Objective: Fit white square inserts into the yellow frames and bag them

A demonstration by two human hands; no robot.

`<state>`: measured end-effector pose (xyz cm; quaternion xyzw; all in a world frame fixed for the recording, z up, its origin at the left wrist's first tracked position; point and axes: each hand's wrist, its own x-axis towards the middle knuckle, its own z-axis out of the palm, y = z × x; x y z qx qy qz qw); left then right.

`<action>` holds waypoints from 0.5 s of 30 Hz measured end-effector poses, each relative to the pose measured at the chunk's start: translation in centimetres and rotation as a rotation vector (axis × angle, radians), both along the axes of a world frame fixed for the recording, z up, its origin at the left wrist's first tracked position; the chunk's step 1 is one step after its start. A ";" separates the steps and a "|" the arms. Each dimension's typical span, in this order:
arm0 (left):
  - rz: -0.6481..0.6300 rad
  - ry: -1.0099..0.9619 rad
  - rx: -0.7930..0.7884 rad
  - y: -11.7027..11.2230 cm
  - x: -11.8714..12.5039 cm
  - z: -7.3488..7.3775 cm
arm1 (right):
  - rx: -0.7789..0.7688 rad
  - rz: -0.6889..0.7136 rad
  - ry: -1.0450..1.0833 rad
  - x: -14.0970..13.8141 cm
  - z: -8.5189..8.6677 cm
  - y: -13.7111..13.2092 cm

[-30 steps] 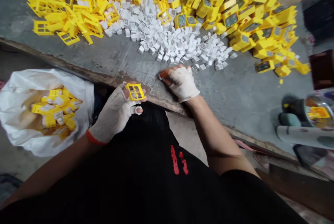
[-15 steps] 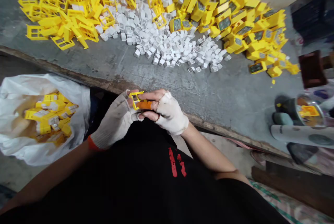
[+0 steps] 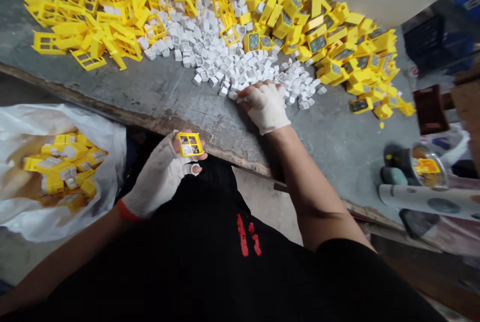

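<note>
In my left hand (image 3: 163, 167), gloved in white with bare fingertips, I hold a small yellow plastic frame (image 3: 190, 144) divided by crossbars into square openings. Something whitish shows in its lower left opening; I cannot make out whether it is a cube or the glove behind. My right hand (image 3: 267, 104), gloved the same way, reaches over the table onto the near edge of a heap of small white plastic cubes (image 3: 213, 57). Its fingers are apart and bent down among the cubes, tips partly hidden.
Yellow frames (image 3: 90, 27) are heaped at the left of the grey table (image 3: 150, 92), yellow box-like pieces (image 3: 318, 42) at the right. A white plastic bag (image 3: 112, 127) with yellow-and-white pieces stands at lower left. A metal cup (image 3: 438, 167) and a white roll (image 3: 423, 197) lie at right.
My right hand has left the yellow frame and moved forward and right to the white cubes. The left hand keeps the frame, now turned with its openings facing up.
</note>
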<state>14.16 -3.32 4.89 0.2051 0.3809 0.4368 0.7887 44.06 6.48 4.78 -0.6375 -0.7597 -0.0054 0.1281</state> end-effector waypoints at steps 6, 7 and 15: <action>-0.101 -0.027 -0.032 0.2 0.8 0.2 | 0.104 0.312 0.425 -3.8 1.8 -8.5; -0.117 -0.030 -0.031 0.2 0.9 0.2 | 0.113 0.341 0.461 -4.4 1.6 -9.3; -0.284 0.003 -0.070 0.2 0.4 0.4 | -0.018 0.505 0.308 -4.6 1.1 -9.2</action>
